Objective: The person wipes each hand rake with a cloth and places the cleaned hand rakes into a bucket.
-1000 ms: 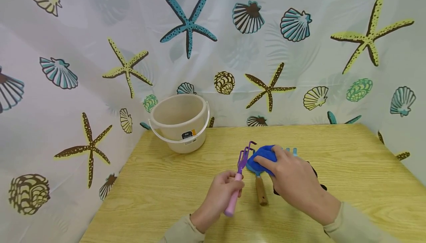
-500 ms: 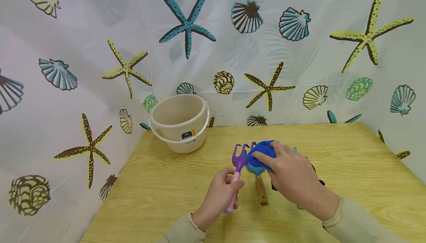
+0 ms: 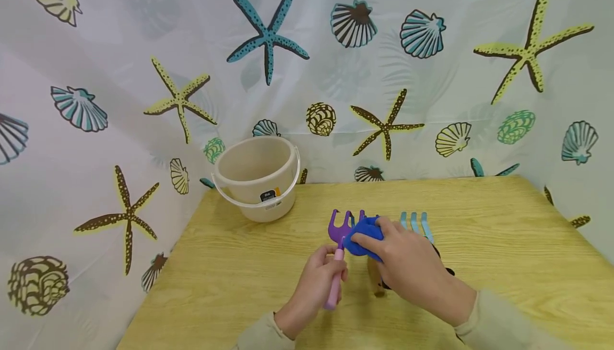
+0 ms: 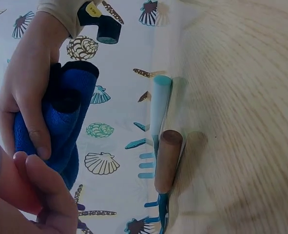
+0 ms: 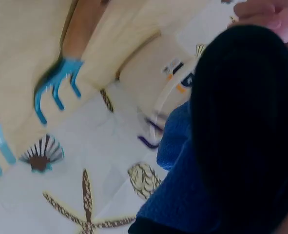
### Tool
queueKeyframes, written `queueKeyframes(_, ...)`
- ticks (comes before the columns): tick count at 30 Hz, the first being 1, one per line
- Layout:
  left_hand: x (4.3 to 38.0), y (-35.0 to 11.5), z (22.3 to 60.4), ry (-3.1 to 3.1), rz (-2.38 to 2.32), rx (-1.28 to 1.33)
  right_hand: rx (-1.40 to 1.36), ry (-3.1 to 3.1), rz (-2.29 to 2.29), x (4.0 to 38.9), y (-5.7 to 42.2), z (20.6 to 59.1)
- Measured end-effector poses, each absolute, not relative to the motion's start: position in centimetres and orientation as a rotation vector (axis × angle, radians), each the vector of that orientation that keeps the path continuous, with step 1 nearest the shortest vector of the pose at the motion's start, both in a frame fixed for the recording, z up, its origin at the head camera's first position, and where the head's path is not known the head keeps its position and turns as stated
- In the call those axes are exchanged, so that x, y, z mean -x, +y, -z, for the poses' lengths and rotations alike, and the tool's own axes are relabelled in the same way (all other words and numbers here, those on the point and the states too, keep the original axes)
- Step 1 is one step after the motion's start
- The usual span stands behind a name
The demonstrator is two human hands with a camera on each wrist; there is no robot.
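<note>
In the head view my left hand grips the pink handle of a purple hand rake, its tines pointing away from me. My right hand holds a bunched blue cloth against the rake where head and handle meet. Dark trim edges the cloth in the left wrist view, with the right hand's fingers curled over it. Partly behind the cloth and right hand, a blue hand rake with a wooden handle lies on the table. Beside it lies a light blue hand rake.
A beige bucket with a clear handle stands at the table's back left. Behind the wooden table hangs a white curtain printed with starfish and shells, which also runs along both sides.
The purple hand rake has turned from nearly edge-on to showing its tines spread. The cloth in my right hand has moved left and down, from beside the tines to the rake's neck.
</note>
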State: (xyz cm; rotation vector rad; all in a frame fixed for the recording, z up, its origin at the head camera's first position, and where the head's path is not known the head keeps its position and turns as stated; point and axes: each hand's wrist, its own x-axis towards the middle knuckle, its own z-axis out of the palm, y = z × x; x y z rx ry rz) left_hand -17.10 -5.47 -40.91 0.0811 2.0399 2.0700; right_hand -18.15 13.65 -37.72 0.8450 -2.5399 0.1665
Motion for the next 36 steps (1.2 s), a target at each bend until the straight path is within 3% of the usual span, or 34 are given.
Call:
queueKeyframes(17, 16.1, -5.0, 41.5, 1.918, -2.046, -0.188, -0.658, -2.593, -0.188, 22.2, 15.9, 39.0)
queueKeyframes(29, 16.2, -5.0, 41.3, 2.005, -2.0, -0.226, -0.897, -2.525, -0.166, 18.8, 12.3, 38.0)
queueKeyframes(36, 15.5, -4.5, 41.2, 2.039, -1.948, -0.249, -0.819, -2.497, -0.09, 20.4, 12.4, 37.9)
